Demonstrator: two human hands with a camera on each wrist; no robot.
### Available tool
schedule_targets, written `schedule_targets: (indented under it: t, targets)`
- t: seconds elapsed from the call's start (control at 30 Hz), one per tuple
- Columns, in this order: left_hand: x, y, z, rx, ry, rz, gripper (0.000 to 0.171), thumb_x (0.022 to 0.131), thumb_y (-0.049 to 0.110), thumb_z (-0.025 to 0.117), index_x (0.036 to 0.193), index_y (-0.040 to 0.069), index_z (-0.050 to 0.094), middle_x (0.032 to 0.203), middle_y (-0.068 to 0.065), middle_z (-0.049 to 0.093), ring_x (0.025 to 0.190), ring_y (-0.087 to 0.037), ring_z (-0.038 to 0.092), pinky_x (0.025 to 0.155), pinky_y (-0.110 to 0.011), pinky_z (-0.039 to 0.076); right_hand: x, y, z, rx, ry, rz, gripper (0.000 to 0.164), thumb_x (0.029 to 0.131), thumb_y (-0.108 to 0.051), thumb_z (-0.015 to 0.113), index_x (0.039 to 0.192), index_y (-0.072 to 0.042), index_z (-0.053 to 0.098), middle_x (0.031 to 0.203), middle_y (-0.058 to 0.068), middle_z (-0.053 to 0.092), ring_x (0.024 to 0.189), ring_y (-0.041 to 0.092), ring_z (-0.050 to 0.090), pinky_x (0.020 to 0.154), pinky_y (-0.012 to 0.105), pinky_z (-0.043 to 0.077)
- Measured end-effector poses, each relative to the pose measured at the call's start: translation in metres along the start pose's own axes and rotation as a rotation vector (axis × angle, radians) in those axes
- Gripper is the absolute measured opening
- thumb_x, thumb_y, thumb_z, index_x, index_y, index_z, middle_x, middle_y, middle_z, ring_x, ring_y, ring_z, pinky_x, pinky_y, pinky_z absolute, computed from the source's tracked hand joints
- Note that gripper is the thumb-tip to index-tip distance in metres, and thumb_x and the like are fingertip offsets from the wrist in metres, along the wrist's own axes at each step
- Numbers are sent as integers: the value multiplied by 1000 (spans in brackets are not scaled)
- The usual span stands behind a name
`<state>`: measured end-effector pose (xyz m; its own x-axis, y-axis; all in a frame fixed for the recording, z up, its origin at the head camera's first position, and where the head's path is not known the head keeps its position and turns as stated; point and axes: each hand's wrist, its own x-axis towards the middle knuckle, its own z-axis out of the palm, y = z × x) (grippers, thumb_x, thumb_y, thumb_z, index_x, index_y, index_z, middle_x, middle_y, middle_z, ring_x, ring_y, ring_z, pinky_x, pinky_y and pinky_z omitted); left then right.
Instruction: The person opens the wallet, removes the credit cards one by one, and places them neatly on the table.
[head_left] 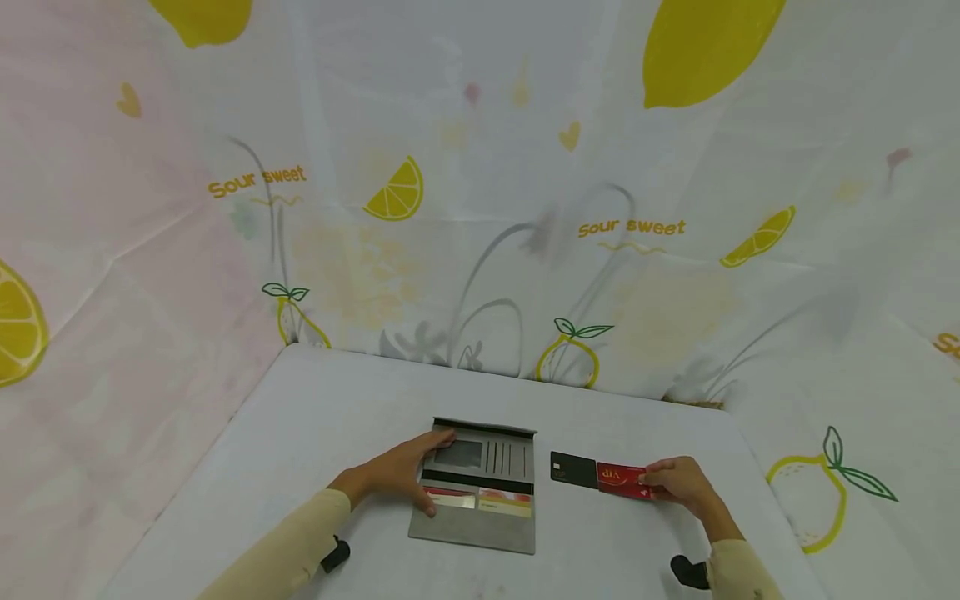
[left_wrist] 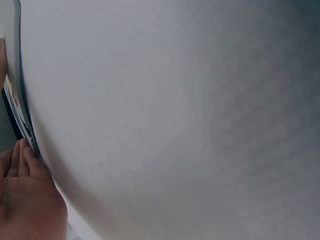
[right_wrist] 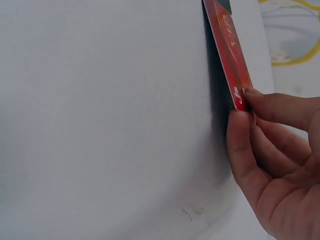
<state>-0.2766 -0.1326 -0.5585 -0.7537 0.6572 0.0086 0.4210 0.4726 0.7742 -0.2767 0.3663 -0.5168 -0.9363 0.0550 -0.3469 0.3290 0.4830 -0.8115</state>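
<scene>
An opened grey wallet (head_left: pixel 472 527) lies flat on the white table, with a clear window, several slots and two colourful cards (head_left: pixel 504 502) in its middle. My left hand (head_left: pixel 401 471) rests at the wallet's left side, thumb and fingers spread over its edge. In the left wrist view that hand (left_wrist: pixel 31 200) shows its fingers nearly straight against the wallet edge. Right of the wallet, my right hand (head_left: pixel 681 483) pinches the end of a red VIP card (head_left: pixel 621 479) between thumb and fingers. A black card (head_left: pixel 573 470) lies at the red card's left end.
The white table (head_left: pixel 360 383) runs back to a hanging cloth (head_left: pixel 465 275) printed with lemons, which also encloses both sides. Black straps (head_left: pixel 688 573) show at the wrists.
</scene>
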Motion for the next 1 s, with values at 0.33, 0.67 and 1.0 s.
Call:
schedule_targets:
  t: [0.33, 0.67, 1.0]
  targets:
    - [0, 0, -2, -12, -8, 19, 124, 60, 38, 93, 156, 8, 20, 155, -3, 33, 142, -24, 31, 113, -40, 29, 2, -7, 7, -232, 135, -46, 29, 80, -9, 79, 96, 13, 69, 87, 17, 67, 63, 13, 62, 56, 26, 54]
    - [1, -3, -1, 2, -5, 11, 124, 60, 43, 92, 156, 11, 20, 155, 1, 33, 142, -21, 31, 113, -40, 29, -1, -16, 15, -445, 196, -153, 16, 75, -9, 80, 80, 5, 72, 76, 11, 68, 72, 22, 59, 55, 27, 49]
    - [1, -6, 0, -2, -13, 10, 124, 60, 42, 92, 156, 10, 20, 155, 0, 33, 142, -22, 31, 114, -40, 29, -3, -27, 32, -400, 227, -200, 11, 79, -4, 74, 82, 6, 70, 74, 9, 66, 63, 18, 60, 53, 29, 53]
